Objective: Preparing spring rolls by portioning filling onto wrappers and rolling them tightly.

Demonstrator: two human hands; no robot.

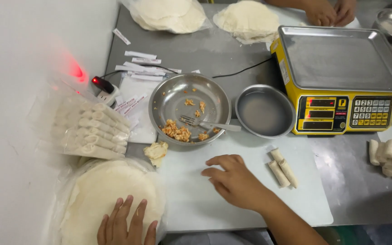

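Steel bench (196,54) carried everything. From the head view, the left hand (125,224) lay flat, fingers spread, on the stack of round wrappers (100,195). Her right hand (234,179) rested loosely curled and empty on the white board (196,199), near two finished rolls (283,168). A fork (207,123) sat in the filling bowl (189,114), perhaps with minced meat.

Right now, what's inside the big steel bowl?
The steel bowl holds a fork and scattered clumps of orange-brown filling, mostly at the near rim. Anything under the fork or clumps is covered.
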